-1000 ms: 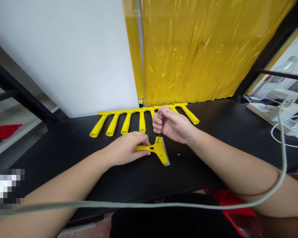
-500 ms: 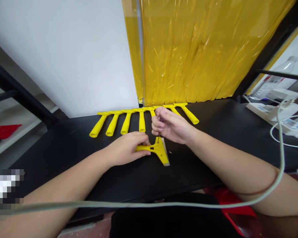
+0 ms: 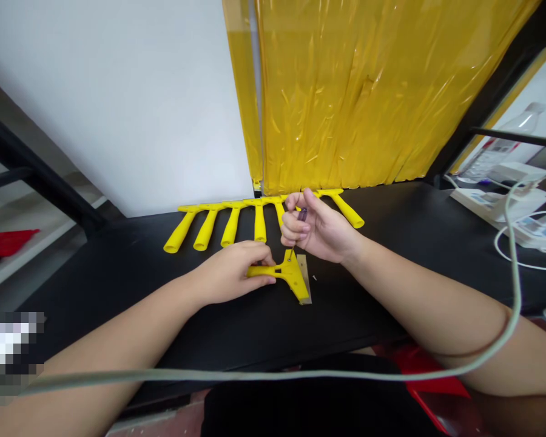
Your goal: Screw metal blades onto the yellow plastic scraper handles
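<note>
Just behind the yellow scraper [image 3: 295,280] we see a row of yellow handles [image 3: 230,224], partly covered by our right hand [image 3: 318,233]; at its right edge a flat blade [image 3: 303,267] pokes out, near a tiny pale piece [image 3: 314,278]. A cable [image 3: 255,376] crosses in front of it. Our left hand [image 3: 243,270] pinches its grip; our right fingers curl round a screwdriver [image 3: 303,214], tip down at its head. Beneath it lies a black tabletop [image 3: 341,325]; yellow sheeting [image 3: 346,91] hangs beyond.

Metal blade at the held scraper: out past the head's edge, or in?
Out: the metal blade shows beyond the yellow scraper along its head; whether fastened, cannot tell.
</note>
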`<state>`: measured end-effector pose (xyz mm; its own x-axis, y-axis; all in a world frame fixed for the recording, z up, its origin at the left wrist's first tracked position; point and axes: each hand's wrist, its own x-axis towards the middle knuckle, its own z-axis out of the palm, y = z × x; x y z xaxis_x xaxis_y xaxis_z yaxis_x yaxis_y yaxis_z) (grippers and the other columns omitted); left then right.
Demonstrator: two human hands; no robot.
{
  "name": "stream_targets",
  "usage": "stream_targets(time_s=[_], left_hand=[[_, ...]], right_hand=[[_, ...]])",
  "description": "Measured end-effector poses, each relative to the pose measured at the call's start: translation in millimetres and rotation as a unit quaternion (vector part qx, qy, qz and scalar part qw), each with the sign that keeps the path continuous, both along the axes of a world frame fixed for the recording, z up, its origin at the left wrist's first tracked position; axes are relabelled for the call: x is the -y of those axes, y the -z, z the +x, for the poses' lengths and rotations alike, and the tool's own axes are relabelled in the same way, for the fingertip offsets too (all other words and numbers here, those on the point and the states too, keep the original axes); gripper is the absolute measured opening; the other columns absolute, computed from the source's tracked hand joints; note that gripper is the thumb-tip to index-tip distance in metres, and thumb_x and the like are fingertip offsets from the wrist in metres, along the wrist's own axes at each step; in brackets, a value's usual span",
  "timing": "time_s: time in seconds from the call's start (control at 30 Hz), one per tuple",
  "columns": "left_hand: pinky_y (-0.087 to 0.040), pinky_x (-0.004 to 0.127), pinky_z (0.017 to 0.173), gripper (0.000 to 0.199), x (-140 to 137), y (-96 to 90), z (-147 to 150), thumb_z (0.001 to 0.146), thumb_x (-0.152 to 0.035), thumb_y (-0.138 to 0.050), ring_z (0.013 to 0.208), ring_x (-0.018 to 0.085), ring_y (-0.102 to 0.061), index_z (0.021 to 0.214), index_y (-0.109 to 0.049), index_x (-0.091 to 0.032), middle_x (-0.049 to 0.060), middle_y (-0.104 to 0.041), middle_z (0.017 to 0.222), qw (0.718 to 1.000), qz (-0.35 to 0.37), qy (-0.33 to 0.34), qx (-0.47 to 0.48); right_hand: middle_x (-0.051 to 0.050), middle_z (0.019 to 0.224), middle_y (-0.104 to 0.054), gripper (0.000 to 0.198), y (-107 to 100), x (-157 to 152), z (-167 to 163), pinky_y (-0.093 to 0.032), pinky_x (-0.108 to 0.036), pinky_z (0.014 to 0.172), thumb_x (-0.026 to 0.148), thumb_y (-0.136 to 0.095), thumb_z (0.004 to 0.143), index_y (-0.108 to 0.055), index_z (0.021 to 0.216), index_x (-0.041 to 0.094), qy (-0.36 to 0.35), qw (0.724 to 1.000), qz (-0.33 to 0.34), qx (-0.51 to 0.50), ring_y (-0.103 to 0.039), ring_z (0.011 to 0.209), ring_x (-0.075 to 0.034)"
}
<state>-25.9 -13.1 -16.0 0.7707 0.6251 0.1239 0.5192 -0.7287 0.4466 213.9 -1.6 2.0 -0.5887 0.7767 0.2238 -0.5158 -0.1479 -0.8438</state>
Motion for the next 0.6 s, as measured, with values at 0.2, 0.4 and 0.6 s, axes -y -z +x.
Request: stream_targets(time_s=[0.2,0.4,0.6], left_hand=[[-0.049,0.031,0.086,0.019,-0.6,-0.1,-0.1,0.096,-0.039,-0.074,0.099,0.020,-0.065,0.100,-0.066,-0.022,0.002,-0.071,0.104,1.000,-0.005,0.000,-0.003],[-0.049,0.032,0.085,0.019,0.2,-0.7,0.2,0.095,-0.039,-0.074,0.098,0.020,-0.065,0.100,-0.066,-0.023,0.002,-0.070,0.103,1.000,-0.008,-0.001,-0.002],[-0.049,0.032,0.086,0.018,-0.1,0.1,0.5,0.095,-0.038,-0.074,0.099,0.020,-0.065,0.101,-0.066,-0.023,0.002,-0.070,0.103,1.000,-0.005,0.005,-0.005]], right_hand=[[0.007,0.062,-0.029,0.041,-10.9,1.2,6.6,-0.043,-0.028,0.065,0.062,-0.048,0.107,-0.055,0.090,0.025,0.050,0.999,-0.007,-0.015,-0.030,0.055,-0.012],[0.007,0.063,-0.030,0.040,-10.0,1.6,4.8,-0.044,-0.028,0.065,0.060,-0.051,0.106,-0.055,0.088,0.025,0.044,0.999,-0.012,-0.010,-0.032,0.055,-0.013],[0.007,0.065,-0.033,0.033,-1.0,2.0,-1.9,-0.043,-0.027,0.066,0.053,-0.052,0.107,-0.053,0.091,0.024,0.016,1.000,-0.013,0.000,-0.035,0.056,-0.012]])
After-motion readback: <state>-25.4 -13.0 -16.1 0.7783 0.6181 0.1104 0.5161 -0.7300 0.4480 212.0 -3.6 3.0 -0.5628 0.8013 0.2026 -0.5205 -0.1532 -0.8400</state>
